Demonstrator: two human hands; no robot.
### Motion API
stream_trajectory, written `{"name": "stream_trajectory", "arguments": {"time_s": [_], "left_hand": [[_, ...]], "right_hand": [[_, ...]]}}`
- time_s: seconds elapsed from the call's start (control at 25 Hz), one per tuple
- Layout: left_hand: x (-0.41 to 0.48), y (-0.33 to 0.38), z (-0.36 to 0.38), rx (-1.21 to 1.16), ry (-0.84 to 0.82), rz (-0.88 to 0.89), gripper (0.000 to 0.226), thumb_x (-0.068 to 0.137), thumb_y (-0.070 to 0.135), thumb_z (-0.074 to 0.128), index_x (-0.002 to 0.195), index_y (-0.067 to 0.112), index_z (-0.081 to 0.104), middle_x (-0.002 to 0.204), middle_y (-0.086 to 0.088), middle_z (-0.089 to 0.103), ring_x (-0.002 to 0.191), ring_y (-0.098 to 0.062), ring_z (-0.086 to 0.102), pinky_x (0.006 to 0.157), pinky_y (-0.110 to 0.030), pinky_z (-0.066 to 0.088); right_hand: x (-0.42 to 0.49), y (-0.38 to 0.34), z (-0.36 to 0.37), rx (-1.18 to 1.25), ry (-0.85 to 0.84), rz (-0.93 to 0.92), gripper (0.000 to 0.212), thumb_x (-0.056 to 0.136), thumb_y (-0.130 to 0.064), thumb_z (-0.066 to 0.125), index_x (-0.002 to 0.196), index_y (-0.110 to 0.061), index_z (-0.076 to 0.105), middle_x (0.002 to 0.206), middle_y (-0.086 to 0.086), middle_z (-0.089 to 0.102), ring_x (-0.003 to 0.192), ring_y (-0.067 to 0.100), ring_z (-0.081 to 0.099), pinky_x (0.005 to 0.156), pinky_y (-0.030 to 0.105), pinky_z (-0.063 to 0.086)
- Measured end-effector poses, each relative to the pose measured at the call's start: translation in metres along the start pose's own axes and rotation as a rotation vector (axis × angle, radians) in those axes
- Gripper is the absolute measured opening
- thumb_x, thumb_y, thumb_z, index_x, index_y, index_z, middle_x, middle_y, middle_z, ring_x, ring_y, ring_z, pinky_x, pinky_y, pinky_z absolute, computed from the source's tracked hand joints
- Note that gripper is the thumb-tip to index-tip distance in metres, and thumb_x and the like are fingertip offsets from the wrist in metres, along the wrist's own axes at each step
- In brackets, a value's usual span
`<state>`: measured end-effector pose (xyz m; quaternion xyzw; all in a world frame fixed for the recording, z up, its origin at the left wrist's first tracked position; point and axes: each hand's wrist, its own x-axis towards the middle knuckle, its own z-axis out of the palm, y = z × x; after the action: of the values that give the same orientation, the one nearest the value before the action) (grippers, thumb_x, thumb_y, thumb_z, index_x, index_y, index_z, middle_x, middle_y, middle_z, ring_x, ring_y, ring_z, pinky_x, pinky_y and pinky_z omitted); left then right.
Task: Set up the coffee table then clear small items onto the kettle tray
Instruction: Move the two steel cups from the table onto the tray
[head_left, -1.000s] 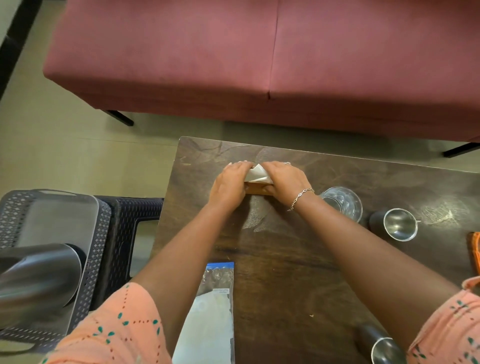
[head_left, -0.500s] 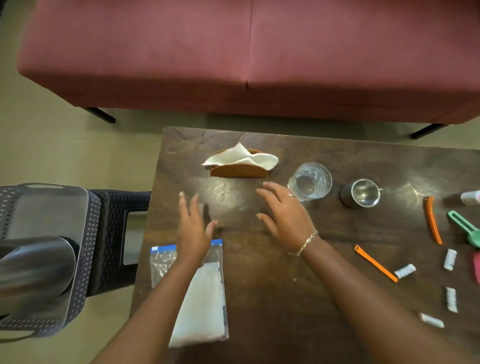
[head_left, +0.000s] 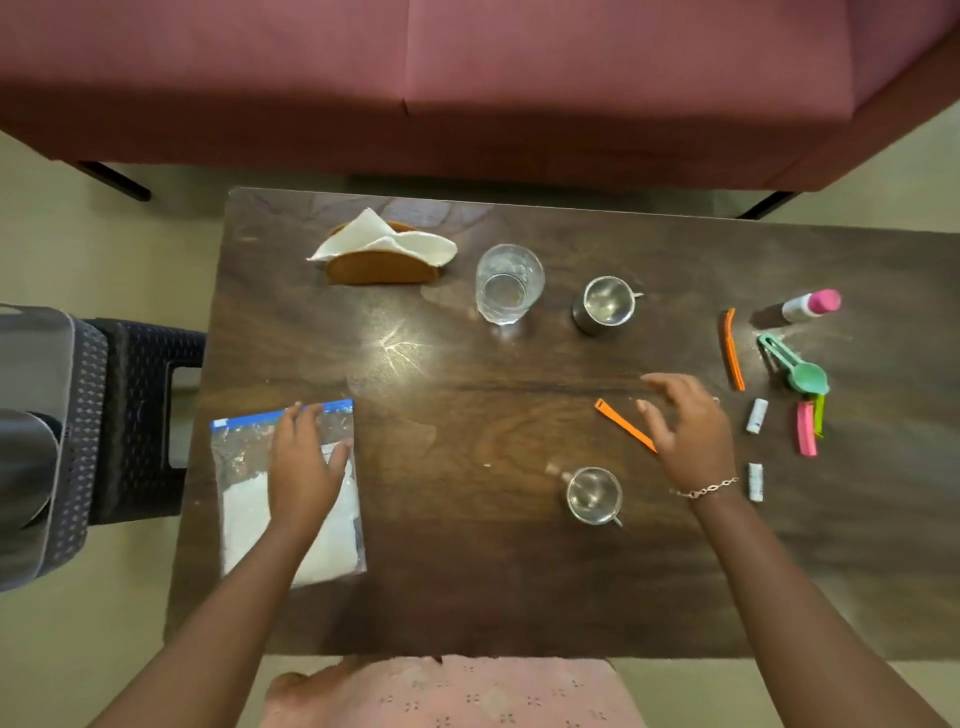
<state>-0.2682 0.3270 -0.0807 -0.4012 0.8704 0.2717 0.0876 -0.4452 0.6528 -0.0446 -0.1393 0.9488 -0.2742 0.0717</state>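
Left hand (head_left: 304, 467) flat on zip bag (head_left: 288, 493), lower left; not gripping. Right hand (head_left: 685, 431) grip open, empty, over orange clip (head_left: 623, 423). Kettle tray (head_left: 78, 441) at far left. Risk: reaching arm clips steel cup (head_left: 594, 494), tipping it.

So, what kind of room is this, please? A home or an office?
Most likely a living room at home. A red sofa faces a low wooden coffee table, which carries a napkin holder, a drinking glass and small steel cups. An office lounge remains possible.
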Motion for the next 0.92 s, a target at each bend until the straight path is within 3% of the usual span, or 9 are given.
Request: {"name": "stream_trajectory", "arguments": {"time_s": [0.12,0.24,0.36,0.48,0.6,0.8,0.92], "left_hand": [[-0.02,0.048,0.024,-0.052,-0.031,0.016,0.042,0.083,0.014,0.065,0.12,0.002,0.051,0.126,-0.019,0.048,0.118,-0.035,0.044,0.097,-0.046,0.04],[-0.04,0.086,0.054,-0.061,-0.092,0.046,0.037,0.082,0.016,0.066,0.116,0.007,0.053,0.122,-0.013,0.051,0.118,-0.033,0.045,0.098,-0.046,0.041],[-0.049,0.115,0.074,-0.079,-0.157,0.045,0.035,0.083,0.02,0.064,0.115,0.013,0.053,0.12,-0.004,0.052,0.119,-0.024,0.045,0.1,-0.043,0.043],[-0.048,0.133,0.079,-0.092,-0.156,0.071,0.032,0.084,0.02,0.063,0.114,0.015,0.054,0.117,-0.001,0.053,0.11,-0.02,0.05,0.095,-0.039,0.046],[-0.042,0.15,0.079,-0.111,-0.141,0.064,0.033,0.086,0.022,0.061,0.117,0.016,0.053,0.117,0.001,0.054,0.103,-0.016,0.053,0.088,-0.029,0.045],[-0.036,0.186,0.085,-0.188,-0.163,0.112,0.03,0.085,0.022,0.062,0.113,0.014,0.057,0.117,-0.001,0.058,0.103,-0.013,0.052,0.085,-0.022,0.036],[-0.029,0.217,0.09,-0.287,-0.165,0.145,0.024,0.085,0.017,0.063,0.108,0.01,0.062,0.113,-0.005,0.062,0.106,-0.017,0.055,0.086,-0.022,0.036]], "right_hand": [[-0.015,0.038,-0.012,-0.01,-0.182,0.112,0.017,0.077,-0.008,0.065,0.094,-0.006,0.066,0.094,0.012,0.066,0.085,0.03,0.062,0.074,0.034,0.044],[-0.042,0.063,-0.002,0.059,-0.558,0.368,0.028,0.07,-0.002,0.074,0.096,-0.007,0.067,0.101,0.011,0.064,0.09,0.024,0.061,0.078,0.027,0.044],[-0.072,0.074,0.024,0.103,-0.721,0.495,0.035,0.067,-0.006,0.078,0.099,-0.01,0.065,0.105,0.007,0.057,0.097,0.023,0.06,0.085,0.031,0.048],[-0.087,0.071,0.044,0.176,-0.701,0.522,0.029,0.07,-0.01,0.076,0.097,-0.009,0.066,0.096,0.002,0.052,0.09,0.02,0.06,0.078,0.025,0.045],[-0.094,0.066,0.055,0.205,-0.649,0.493,0.01,0.076,-0.013,0.071,0.078,-0.007,0.064,0.073,0.001,0.048,0.065,0.015,0.051,0.063,0.024,0.037],[-0.096,0.064,0.054,0.251,-0.547,0.44,0.029,0.077,-0.011,0.07,0.055,-0.023,0.056,0.066,-0.006,0.049,0.061,0.013,0.05,0.055,0.018,0.034],[-0.097,0.07,0.043,0.308,-0.538,0.404,0.04,0.075,-0.009,0.072,0.052,-0.035,0.051,0.064,-0.007,0.055,0.056,0.006,0.05,0.057,0.016,0.036]]}}
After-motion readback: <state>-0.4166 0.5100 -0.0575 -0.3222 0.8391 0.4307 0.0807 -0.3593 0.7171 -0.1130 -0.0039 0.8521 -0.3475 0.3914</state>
